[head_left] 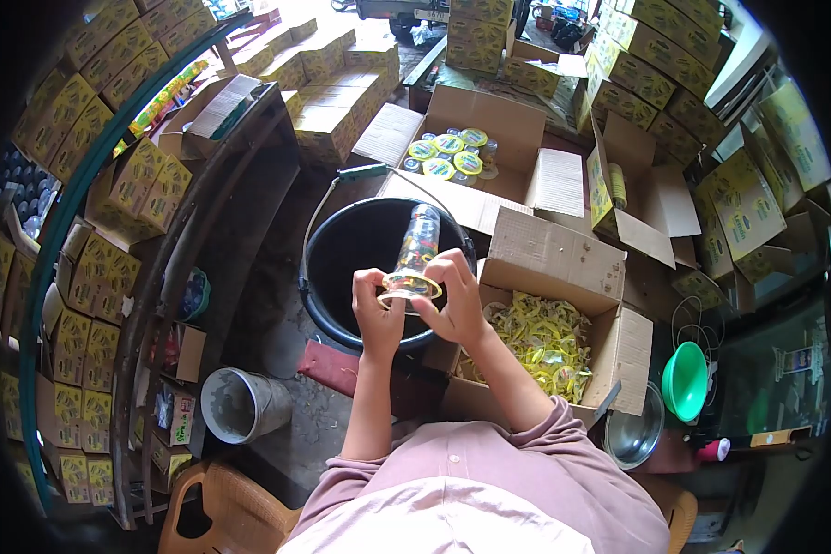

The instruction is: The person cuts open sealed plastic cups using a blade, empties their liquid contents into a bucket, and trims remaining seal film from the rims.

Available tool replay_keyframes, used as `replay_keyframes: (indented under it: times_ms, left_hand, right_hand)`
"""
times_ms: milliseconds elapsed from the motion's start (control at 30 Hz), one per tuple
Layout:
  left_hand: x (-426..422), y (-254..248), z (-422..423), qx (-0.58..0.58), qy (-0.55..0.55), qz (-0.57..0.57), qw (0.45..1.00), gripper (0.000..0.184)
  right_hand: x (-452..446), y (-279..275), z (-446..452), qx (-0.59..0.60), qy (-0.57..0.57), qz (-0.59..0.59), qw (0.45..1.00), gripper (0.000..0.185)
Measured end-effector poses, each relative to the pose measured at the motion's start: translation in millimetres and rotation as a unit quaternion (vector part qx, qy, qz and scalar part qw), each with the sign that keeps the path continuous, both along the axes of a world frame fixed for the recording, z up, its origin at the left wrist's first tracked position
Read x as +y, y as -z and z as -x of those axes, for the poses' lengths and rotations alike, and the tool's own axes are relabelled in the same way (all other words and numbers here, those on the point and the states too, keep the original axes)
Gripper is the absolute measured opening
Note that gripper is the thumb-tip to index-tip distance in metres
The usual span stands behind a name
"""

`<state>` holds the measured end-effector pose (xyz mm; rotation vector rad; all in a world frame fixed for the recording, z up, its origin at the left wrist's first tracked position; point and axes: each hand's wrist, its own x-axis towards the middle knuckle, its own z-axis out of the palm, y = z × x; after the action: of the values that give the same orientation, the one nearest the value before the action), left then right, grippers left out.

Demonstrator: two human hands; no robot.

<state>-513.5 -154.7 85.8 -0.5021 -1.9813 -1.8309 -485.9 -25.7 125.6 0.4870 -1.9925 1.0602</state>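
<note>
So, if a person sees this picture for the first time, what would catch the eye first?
Probably the clear cylinder in the left hand and right hand, over the dark bucket near the centre. Then the heap of yellow strips in the open carton right of the bucket, and the bright green bowl farther right.

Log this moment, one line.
left hand: on clear container; right hand: on same container; position: over black bucket; nearby: yellow scraps in carton

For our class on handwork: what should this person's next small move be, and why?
Probably steady the clear printed container with the left hand and work the right hand along its yellow rim: both hands hold that near end, and no hand supports the far end.
</note>
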Motion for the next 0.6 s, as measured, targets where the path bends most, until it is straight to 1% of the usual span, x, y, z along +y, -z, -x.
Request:
replay_keyframes:
  times_ms: [67,100,167,233,267,300,400,600]
  left_hand:
    - [1,-7,-5,0.03,-0.034,0.001,0.999,0.026]
    - [-1,-7,-3,0.041,-0.041,0.019,0.998,0.027]
    - [-4,0,-1,0.04,-0.041,0.007,0.998,0.028]
    - [-2,-5,-1,0.047,-0.048,-0.008,0.998,0.029]
    - [-2,-6,-1,0.057,-0.051,0.004,0.997,0.029]
    - [-3,-6,0,0.068,-0.055,0.016,0.996,0.029]
    - [-2,-8,1,0.102,-0.079,0.042,0.991,0.028]
    - [2,-16,1,0.117,-0.103,0.056,0.986,0.027]
  right_hand:
    - [-3,-4,-7,-0.012,0.01,-0.006,1.0,0.041]
    - [-5,-3,-8,-0.018,0.014,-0.007,1.0,0.041]
    - [-7,-7,-13,-0.027,0.009,-0.028,0.999,0.039]
    - [-7,-11,-13,-0.033,0.01,-0.041,0.999,0.038]
    - [-8,-13,-14,-0.038,0.01,-0.047,0.998,0.038]
    - [-9,-18,-15,-0.045,0.006,-0.032,0.998,0.03]
    - [-11,-4,-10,-0.051,0.08,-0.047,0.994,0.022]
    - [-16,-6,-10,-0.045,0.099,-0.009,0.994,0.018]
